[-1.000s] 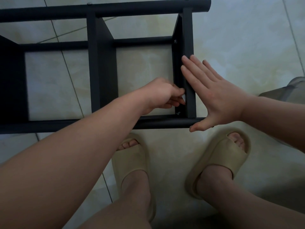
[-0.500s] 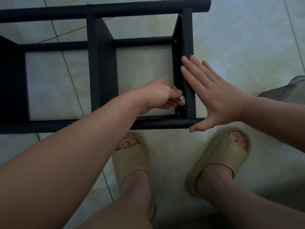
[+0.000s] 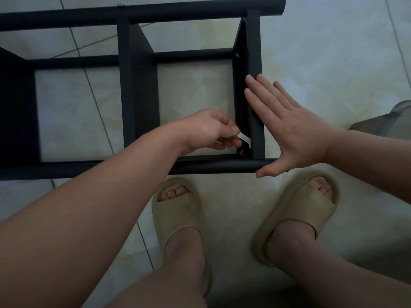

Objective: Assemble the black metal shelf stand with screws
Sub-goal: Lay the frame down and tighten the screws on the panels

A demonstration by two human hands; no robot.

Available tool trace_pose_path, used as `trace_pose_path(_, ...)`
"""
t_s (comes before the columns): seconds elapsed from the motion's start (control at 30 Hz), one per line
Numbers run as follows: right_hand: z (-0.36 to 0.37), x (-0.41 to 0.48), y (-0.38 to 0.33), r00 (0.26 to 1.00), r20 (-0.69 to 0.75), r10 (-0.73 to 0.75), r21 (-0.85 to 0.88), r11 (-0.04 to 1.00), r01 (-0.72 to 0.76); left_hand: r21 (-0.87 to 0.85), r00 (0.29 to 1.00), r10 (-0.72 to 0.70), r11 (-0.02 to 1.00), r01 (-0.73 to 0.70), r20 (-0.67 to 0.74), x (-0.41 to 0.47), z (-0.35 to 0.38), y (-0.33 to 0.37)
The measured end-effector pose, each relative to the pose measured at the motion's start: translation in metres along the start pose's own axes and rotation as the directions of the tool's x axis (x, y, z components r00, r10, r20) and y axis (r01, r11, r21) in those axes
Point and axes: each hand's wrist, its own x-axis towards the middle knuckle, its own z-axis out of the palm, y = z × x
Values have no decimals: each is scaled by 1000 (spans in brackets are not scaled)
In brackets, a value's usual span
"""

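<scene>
Black metal shelf stand [image 3: 138, 85] lies on its side on the pale tiled floor [image 3: 333, 52], directly ahead of the person's feet. Two long round tubes run left to right: far tube [image 3: 178, 13] at the top of the view, near tube [image 3: 211, 166] just beyond the toes. Flat cross panels span between them. The end panel [image 3: 253, 41] sits at the right end of the frame. Left hand [image 3: 209, 130] reaches inside the frame; its grip is narrow, thumb and curled fingers pinching a small silver tool [image 3: 244, 137]. The tool angles down toward a screw [image 3: 241, 152] in the inner near corner of the end panel, close to the near tube; whether the tip is seated in the screw head cannot be told. A second screw [image 3: 237, 55] shows at the far inner corner of the same panel. Right hand [image 3: 289, 127] lies flat against the outer face of the end panel, grip wide, fingers straight and together, holding nothing; its thumb rests at the right end of the near tube. Beige slide sandals on both feet, left sandal [image 3: 178, 210] and right sandal [image 3: 307, 210], near the near tube but apart from it. A grey object [image 3: 395, 121] is cut off at the right edge; cannot tell what it is.
</scene>
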Motion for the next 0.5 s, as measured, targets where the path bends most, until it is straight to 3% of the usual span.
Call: trace_pose_path(0.5, 1, 0, 1, 1000, 5, 8, 3, 1000, -8, 200, 996, 34, 979, -50, 85, -10, -4, -10)
